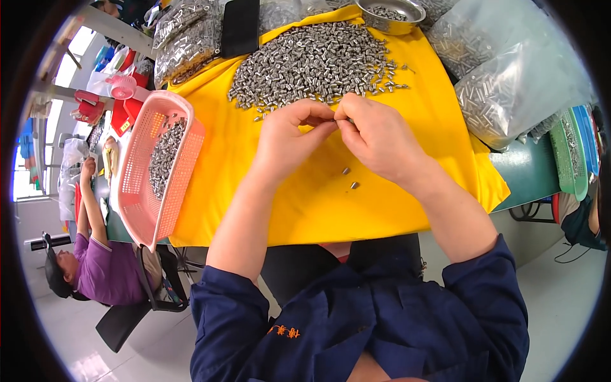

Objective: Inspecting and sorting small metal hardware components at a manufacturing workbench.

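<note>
My left hand (286, 137) and my right hand (380, 137) meet fingertip to fingertip at the near edge of a large pile of small metal cylinders (312, 60). Both are closed in a pinch. Between the fingertips a tiny dark metal piece (333, 120) just shows, mostly covered by my fingers; its exact shape cannot be made out. A loose metal cylinder (345, 170) lies below my right hand on the yellow cloth (305, 216), with a second one (354, 185) close to it.
Left of the cloth stands a pink basket (137, 159) holding similar cylinders. Behind the pile are a black phone (240, 28), bagged parts (184, 38) and a steel bowl (398, 27). Right are more bags (490, 95) and a green basket (576, 169). A person in purple (118, 270) sits left.
</note>
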The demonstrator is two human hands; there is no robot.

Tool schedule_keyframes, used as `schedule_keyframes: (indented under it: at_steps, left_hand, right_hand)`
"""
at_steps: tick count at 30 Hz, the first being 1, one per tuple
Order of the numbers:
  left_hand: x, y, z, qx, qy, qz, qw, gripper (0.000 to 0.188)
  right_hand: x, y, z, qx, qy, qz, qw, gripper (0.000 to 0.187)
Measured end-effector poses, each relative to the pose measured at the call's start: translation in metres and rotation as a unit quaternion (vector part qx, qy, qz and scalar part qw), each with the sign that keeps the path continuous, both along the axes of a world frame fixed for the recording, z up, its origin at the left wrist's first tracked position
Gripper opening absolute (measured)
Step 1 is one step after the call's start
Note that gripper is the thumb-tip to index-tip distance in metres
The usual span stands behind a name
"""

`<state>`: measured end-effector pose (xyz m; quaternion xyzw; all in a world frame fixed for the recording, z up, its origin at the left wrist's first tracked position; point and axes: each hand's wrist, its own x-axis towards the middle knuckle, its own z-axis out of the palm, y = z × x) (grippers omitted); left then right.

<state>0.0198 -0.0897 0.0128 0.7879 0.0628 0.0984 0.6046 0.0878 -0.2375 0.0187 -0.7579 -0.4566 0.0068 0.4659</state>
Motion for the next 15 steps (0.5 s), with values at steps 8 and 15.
schedule_keyframes:
  at_steps: [8, 15]
  left_hand:
    - [0.002, 0.022, -0.006, 0.045, 0.013, 0.066, 0.997, 0.010]
    - [0.001, 0.011, -0.007, -0.188, -0.021, -0.035, 0.981, 0.016]
  right_hand:
    - [0.003, -0.009, 0.020, 0.086, 0.081, -0.057, 0.991, 0.004]
    - [0.001, -0.004, 0.008, 0.096, 0.119, 0.001, 0.988, 0.004]
